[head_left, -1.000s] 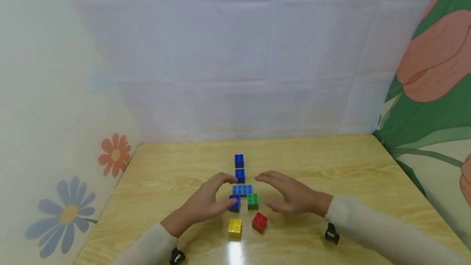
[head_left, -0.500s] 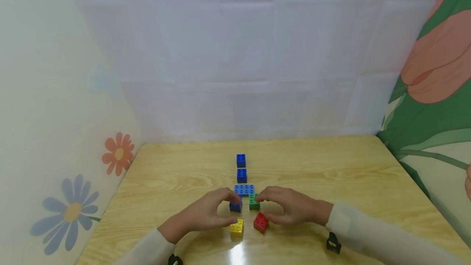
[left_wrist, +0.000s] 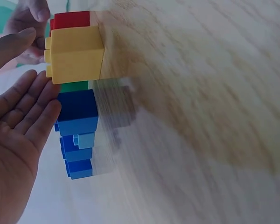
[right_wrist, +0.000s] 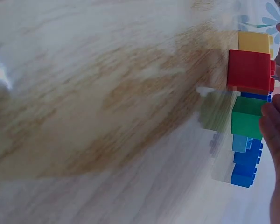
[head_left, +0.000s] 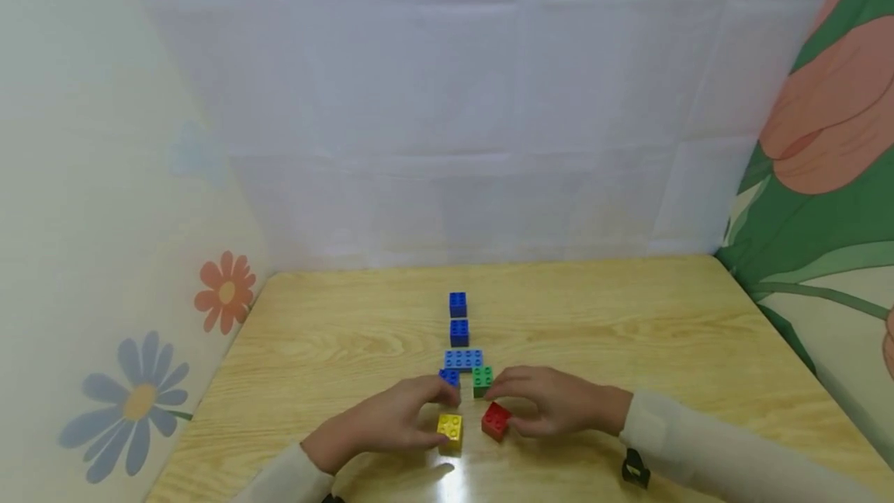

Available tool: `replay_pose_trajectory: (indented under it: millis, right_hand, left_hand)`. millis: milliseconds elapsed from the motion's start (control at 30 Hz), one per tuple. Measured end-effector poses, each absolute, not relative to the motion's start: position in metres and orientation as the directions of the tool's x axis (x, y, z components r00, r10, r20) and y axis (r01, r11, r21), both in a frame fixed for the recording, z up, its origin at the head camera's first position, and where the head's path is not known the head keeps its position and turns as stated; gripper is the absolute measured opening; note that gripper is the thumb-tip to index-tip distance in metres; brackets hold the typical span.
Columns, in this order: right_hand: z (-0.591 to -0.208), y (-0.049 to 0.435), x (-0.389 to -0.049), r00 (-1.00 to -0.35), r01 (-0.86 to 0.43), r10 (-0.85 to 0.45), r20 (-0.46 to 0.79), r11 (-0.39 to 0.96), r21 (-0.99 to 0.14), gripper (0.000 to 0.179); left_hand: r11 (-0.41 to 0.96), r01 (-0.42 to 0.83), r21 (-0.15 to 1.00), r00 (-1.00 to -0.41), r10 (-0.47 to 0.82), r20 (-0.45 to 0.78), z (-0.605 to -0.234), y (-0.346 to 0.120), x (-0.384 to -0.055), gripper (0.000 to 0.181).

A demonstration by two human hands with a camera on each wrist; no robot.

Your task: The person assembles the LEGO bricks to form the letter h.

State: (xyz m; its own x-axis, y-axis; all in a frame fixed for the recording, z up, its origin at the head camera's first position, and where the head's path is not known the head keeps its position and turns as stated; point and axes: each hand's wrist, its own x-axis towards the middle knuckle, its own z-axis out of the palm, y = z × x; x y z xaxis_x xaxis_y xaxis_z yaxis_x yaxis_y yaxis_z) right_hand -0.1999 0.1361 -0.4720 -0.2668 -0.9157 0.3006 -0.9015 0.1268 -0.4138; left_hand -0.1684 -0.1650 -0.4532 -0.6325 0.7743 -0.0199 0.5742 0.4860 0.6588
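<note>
Both spread, L hand (head_left: 391, 419), R hand (head_left: 559, 402) by yellow (head_left: 450, 424), red bricks (head_left: 496, 418) (green (head_left: 482, 380), blues (head_left: 463, 360) beyond).

Left arm (head_left: 282, 482) and right arm (head_left: 708, 445) reached in from opposite lower sides, angled toward each other. Left hand (head_left: 398, 414) and right hand (head_left: 559, 402) faced one another, a gap between the fingertips. On each, the thumb was parted from the fingers on the side nearer the body. From the left wrist, the left fingers (left_wrist: 45, 116) appeared nearly straight, side by side
</note>
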Motion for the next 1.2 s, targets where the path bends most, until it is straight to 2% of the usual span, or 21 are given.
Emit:
replay_pose_trajectory:
  millis: [200,433,733,1200]
  right_hand:
    - [-0.4737,0.1368,-0.1995,-0.245,-0.918,-0.918,0.312,0.117,-0.378,0.039]
    - [-0.4783,0.1377,-0.2003,-0.277,-0.913,-0.916,0.29,0.156,-0.378,0.037]
    - [-0.4785,0.137,-0.2,-0.304,-0.899,-0.919,0.252,0.189,-0.395,0.04]
    - [-0.4814,0.1353,-0.1999,-0.349,-0.862,-0.911,0.221,0.22,-0.457,0.033]
  left_hand:
    - [0.527,0.537,0.658,-0.635,0.767,-0.096,-0.456,-0.1675,-0.1692,0.039]
    - [0.558,0.504,0.659,-0.633,0.758,-0.157,-0.4577,-0.1696,-0.1709,0.036]
    - [0.578,0.513,0.634,-0.654,0.742,-0.148,-0.4614,-0.1698,-0.1721,0.031]
    - [0.596,0.498,0.629,-0.681,0.718,-0.142,-0.4623,-0.1688,-0.1743,0.032]
